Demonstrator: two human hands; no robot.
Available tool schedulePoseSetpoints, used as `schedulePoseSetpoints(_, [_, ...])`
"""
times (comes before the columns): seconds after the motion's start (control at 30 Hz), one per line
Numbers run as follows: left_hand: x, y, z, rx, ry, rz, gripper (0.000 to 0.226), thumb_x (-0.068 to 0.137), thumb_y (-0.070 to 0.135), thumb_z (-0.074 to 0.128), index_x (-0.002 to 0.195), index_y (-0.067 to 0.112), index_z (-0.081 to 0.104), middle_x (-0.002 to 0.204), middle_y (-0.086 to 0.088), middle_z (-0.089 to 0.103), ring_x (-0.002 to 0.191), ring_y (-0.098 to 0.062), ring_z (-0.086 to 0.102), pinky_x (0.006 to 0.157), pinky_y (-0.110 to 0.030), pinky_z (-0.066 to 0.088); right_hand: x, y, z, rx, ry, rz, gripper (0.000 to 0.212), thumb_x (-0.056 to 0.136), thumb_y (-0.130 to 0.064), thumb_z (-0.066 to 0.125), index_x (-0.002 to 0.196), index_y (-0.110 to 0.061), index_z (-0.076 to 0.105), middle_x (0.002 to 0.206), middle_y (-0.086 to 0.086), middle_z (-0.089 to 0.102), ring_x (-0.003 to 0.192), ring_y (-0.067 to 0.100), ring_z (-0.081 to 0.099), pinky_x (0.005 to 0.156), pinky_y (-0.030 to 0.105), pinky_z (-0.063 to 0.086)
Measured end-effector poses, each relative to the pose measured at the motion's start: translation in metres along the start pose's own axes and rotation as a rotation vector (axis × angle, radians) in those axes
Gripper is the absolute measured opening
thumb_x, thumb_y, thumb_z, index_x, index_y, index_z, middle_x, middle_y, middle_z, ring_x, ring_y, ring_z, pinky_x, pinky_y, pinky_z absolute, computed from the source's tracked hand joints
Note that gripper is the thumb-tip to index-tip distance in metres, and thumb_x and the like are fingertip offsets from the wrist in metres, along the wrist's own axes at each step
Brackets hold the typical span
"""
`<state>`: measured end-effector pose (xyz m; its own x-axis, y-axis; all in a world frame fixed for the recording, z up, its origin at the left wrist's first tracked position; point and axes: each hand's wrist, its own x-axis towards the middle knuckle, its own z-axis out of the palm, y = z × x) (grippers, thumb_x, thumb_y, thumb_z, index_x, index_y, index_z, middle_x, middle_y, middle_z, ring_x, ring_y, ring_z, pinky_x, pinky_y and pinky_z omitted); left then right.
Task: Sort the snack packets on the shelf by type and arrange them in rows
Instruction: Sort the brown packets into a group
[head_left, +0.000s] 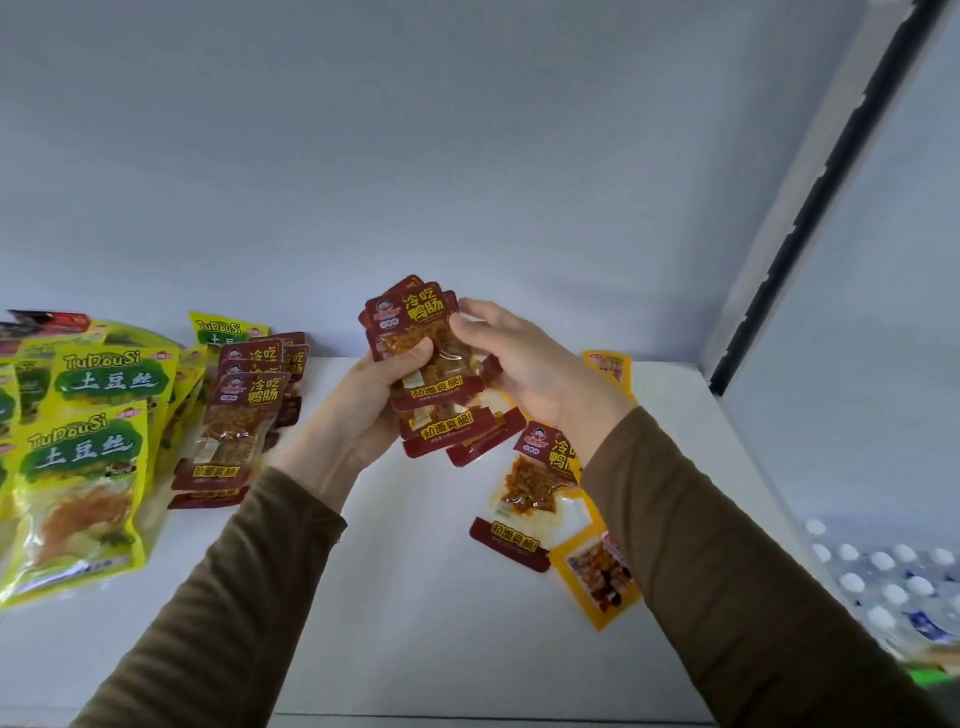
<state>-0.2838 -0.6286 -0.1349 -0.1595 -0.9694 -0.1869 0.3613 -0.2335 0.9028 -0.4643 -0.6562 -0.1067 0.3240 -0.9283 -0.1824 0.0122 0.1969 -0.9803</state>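
Observation:
I hold a fanned stack of dark red snack packets (431, 395) above the middle of the white shelf (415, 571). My left hand (358, 410) grips the stack from below, thumb across the front packet. My right hand (514, 364) grips its right edge, fingers curled over the top corner. One more red packet (530, 499) lies flat on the shelf under my right forearm. A row of the same red packets (234, 415) lies overlapped at the left. Yellow-green packets (78, 467) are lined up at the far left.
Two orange-yellow packets lie on the shelf, one behind my right hand (613, 369) and one near my right sleeve (597, 577). The shelf's right side panel (779, 260) rises at the right. Bottled water with white caps (893, 582) stands beyond it, lower right.

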Motion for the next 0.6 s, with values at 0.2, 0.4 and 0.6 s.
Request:
schedulePoseSetpoints(0.2, [-0.016, -0.031, 0.007, -0.109, 0.017, -0.092, 0.038, 0.095, 0.026, 0.068, 0.130, 0.012, 0.063, 0.115, -0.012, 0.077, 0.099, -0.031, 0.076, 0.070, -0.040, 0.063, -0.024, 0.031, 0.024, 0.111, 0.193, 0.001, 0.041, 0.100, -0.018, 0.061, 0.139, -0.027, 0.055, 0.121, 0.002, 0.070, 0.105, 0.028, 0.071, 0.092, 0.053, 0.058])
schedulePoseSetpoints(0.4, [-0.030, -0.045, 0.009, -0.050, 0.018, -0.136, 0.056, 0.085, 0.026, 0.075, 0.137, 0.018, 0.057, 0.117, -0.012, 0.076, 0.095, -0.031, 0.077, 0.066, -0.038, 0.063, -0.046, 0.038, 0.022, 0.253, 0.117, 0.070, 0.049, 0.103, -0.025, 0.057, 0.150, -0.026, 0.045, 0.136, 0.003, 0.062, 0.120, 0.023, 0.063, 0.102, 0.050, 0.052])
schedulePoseSetpoints(0.6, [-0.040, -0.054, -0.015, -0.055, 0.103, -0.106, 0.061, 0.085, 0.018, 0.076, 0.141, 0.023, 0.052, 0.124, -0.014, 0.073, 0.107, -0.038, 0.073, 0.084, -0.052, 0.062, -0.080, 0.046, -0.051, -0.381, 0.356, -0.092, 0.037, 0.105, -0.040, 0.052, 0.141, -0.036, 0.055, 0.140, -0.015, 0.056, 0.129, 0.005, 0.052, 0.103, 0.030, 0.043])
